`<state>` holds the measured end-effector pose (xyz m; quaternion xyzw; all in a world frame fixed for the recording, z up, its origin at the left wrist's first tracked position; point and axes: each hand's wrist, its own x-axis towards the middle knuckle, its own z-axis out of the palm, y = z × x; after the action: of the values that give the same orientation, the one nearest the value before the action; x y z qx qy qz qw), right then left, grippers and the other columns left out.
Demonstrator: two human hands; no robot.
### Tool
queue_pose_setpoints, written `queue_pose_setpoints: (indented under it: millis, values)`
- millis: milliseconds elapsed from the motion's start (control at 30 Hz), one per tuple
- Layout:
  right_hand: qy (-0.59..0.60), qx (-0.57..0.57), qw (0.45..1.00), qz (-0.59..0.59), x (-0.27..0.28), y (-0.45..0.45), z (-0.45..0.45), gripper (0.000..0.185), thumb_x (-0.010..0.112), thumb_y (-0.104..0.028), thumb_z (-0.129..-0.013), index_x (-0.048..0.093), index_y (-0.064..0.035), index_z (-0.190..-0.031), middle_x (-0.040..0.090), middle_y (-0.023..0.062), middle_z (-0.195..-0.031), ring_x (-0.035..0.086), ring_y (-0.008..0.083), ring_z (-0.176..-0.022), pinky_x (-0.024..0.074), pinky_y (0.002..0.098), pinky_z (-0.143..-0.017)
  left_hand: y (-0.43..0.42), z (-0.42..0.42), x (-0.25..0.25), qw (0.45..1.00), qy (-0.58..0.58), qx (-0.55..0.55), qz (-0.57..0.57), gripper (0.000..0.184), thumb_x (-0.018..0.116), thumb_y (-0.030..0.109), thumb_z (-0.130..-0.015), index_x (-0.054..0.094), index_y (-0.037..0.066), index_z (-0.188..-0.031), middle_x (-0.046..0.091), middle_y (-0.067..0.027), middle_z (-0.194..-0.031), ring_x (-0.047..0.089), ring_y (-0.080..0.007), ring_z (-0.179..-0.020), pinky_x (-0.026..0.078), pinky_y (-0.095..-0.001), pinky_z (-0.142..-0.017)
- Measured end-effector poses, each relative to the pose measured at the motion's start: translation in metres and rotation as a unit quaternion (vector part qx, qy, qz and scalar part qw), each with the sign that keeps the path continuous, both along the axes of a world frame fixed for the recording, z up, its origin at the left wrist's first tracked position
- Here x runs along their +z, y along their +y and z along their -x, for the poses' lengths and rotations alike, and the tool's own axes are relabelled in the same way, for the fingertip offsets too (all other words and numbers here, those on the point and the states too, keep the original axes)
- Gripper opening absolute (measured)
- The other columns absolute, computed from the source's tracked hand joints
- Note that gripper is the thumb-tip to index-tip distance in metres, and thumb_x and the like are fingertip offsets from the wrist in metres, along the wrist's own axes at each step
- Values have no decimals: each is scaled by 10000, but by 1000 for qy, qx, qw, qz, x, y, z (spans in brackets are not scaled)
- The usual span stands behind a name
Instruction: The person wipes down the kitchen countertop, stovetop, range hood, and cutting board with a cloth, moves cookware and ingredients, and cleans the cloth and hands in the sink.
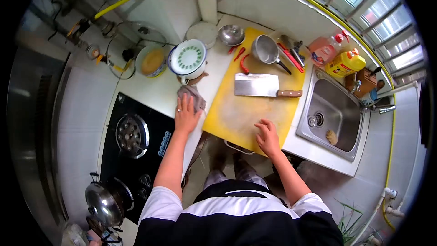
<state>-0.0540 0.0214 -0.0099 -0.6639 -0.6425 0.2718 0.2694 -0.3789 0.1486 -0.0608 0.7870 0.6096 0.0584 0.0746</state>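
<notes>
On the white countertop, my left hand (185, 117) presses down on a bunched grey cloth (193, 96), its fingers over the near side. My right hand (267, 137) is open and empty at the near edge of a yellow cutting board (236, 116), fingers loosely bent and apart; whether it touches the board I cannot tell. Farther up the board lies a cleaver (257, 84) with a wooden handle, pointing right. Behind it are red chili peppers (245, 64) and a small grey pan (265, 49) with a black handle.
A lidded white enamel pot (187, 58) stands beyond the cloth, near a bowl (152, 61) of yellowish food. To the left is a black gas stove (120, 159) with a steel pot (104, 202). A steel sink (334, 111) sits right of the board, with detergent bottles (344, 64) behind.
</notes>
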Motion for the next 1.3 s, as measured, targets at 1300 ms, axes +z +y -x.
queue_pose_setpoints:
  millis: [1300]
  values:
    - [-208, -138, 966, -73, -2, 237, -83, 467, 577, -18, -762, 541, -137, -1213, 553, 95, -1061, 541, 315, -1001, 468, 427, -823, 162, -156, 37, 968, -240, -65, 36, 419, 716, 221, -741, 598, 71, -1114, 542, -129, -1159, 511, -340, -1083, 460, -422, -901]
